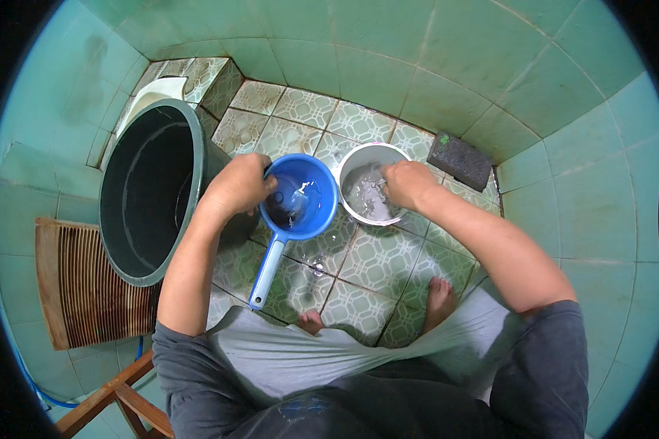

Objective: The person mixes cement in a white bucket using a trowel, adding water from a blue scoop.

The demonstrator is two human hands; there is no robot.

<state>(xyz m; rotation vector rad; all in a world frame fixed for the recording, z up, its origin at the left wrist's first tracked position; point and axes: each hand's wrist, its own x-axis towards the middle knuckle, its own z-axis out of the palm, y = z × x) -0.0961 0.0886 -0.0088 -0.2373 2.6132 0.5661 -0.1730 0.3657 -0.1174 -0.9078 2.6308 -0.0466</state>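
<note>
A blue plastic dipper (324,196) with a lighter blue handle pointing toward me has water in its bowl. My left hand (243,183) grips its left rim, thumb over the edge. Close beside it on the right is a round white pail (353,154) with cloudy, rippling greyish water inside. My right hand (410,184) is closed over the pail's right rim, its fingertips reaching inside. That hand hides part of the rim and whatever lies under the fingers.
A large dark tub (198,139) stands left, near a white fixture (157,89). A slatted wooden piece (88,282) and a wooden frame (117,391) are lower left. A dark block (460,159) lies by the back wall. My bare feet rest on wet patterned tiles (362,293).
</note>
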